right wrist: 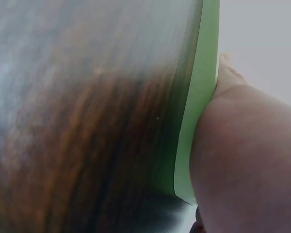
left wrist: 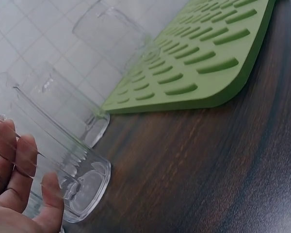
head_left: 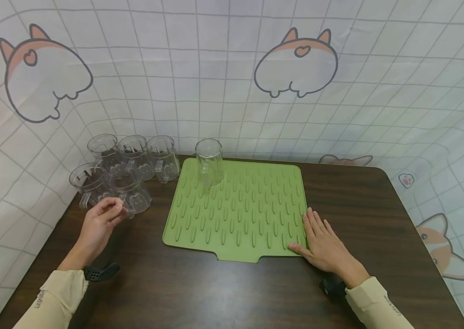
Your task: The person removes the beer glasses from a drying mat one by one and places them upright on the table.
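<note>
At the front of the group on the left, my left hand pinches the handle of a clear glass mug. Its curled fingers show at the handle in the left wrist view, with the base of the mug close to the tabletop. A green drying mat with raised ridges lies mid-table. My right hand rests flat on its right front corner, fingers straight. Another glass mug stands upright near the mat's back left corner.
Several more glass mugs stand close together at the table's back left, beside the mat. The dark wooden table is backed by a white gridded curtain with cartoon corgis, which also hangs along both sides.
</note>
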Demonstrator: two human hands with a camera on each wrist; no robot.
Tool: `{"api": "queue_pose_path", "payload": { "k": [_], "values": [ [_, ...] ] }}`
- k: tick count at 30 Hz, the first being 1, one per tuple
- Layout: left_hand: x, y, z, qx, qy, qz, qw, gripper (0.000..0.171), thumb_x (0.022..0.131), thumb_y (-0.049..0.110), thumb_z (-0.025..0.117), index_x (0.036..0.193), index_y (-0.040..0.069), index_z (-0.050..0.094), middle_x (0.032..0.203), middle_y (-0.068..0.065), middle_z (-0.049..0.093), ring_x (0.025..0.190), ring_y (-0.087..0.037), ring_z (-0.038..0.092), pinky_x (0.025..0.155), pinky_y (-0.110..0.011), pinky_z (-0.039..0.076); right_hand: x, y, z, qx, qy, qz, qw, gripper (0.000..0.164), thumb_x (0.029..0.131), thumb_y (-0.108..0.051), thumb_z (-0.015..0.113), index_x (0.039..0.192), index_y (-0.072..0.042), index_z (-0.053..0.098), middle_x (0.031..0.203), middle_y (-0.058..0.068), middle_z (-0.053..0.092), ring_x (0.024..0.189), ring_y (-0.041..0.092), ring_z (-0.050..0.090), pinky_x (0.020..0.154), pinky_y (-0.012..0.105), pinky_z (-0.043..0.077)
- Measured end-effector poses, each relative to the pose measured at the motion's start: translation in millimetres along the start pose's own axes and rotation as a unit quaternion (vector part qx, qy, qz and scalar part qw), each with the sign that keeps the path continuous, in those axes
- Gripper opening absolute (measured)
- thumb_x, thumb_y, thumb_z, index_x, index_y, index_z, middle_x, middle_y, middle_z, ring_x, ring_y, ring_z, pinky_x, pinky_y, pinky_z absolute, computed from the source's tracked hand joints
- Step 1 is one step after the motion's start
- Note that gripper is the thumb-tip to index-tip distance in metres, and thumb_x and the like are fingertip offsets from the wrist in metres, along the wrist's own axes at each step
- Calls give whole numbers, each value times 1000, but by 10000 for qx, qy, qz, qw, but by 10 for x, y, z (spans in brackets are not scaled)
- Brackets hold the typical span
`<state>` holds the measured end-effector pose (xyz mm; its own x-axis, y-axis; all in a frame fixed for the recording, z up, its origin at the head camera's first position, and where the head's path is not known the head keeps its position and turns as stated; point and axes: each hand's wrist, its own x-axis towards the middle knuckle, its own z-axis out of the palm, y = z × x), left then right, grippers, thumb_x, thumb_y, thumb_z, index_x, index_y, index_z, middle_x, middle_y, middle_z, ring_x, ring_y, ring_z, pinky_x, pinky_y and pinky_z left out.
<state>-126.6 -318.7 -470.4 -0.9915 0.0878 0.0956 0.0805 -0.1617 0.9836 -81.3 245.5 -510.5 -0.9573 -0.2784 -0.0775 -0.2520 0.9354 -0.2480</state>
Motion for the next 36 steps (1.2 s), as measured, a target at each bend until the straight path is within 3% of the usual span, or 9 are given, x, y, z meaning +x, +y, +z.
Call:
{"api": "queue_pose_path", "payload": {
  "k": [15,21,28,36],
  "values": [
    [-1,-41,-17,-30,287,78,9996,14,106,10,56,103,15,69,100,10,67,96,-6,68,90,-17,56,4,-4,-18,-51,-9,18,10000,99,101,-64,53,161,7,20,171,29,13,160,46,17,127,67,18],
    [-17,-10,-10,489,593,1,9970,11,105,14,59,106,13,70,99,13,70,94,-3,68,89,-13,54,8,-2,-10,-24,-4,0,10000,98,101,-64,52,161,6,20,171,29,14,159,47,18,126,67,18],
    [-50,75,-13,1220,1181,-312,9850,14,103,20,66,116,15,67,101,19,69,94,3,64,83,-7,51,3,16,15,131,29,-25,9999,100,100,-63,55,161,7,19,172,29,12,160,47,17,126,67,18],
    [-85,222,-32,2310,1457,-435,9610,23,105,27,62,125,14,63,106,23,58,99,2,56,82,-6,44,11,27,13,124,9,-25,9999,100,100,-64,54,161,6,20,172,29,11,160,47,16,126,68,18]
  ]
}}
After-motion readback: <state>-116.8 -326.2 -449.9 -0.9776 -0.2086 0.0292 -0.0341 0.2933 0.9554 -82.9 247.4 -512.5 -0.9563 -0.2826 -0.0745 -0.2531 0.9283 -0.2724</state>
